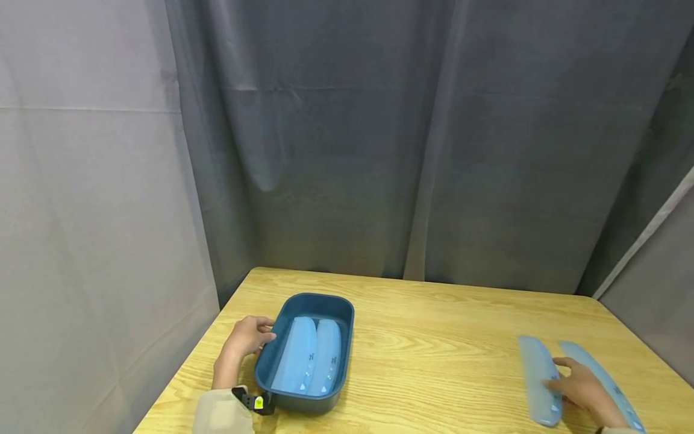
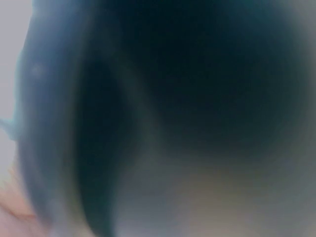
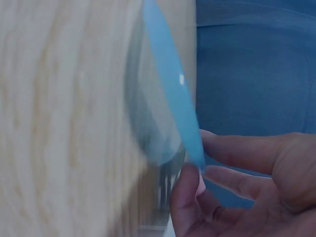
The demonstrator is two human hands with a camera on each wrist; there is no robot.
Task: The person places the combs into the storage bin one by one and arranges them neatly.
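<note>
Head view: left hand grips the dark-blue plastic tub; right hand pinches a pale-blue translucent strip, which may slip off the wooden desk.

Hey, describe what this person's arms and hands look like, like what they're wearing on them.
Both hands are bare, with no gloves or rings visible. The left hand comes out of a pale beige sleeve, and a small black wrist-mounted device with a yellow-green sticker sits at that wrist. The right hand shows only a sliver of light cuff at the frame edge.
</note>
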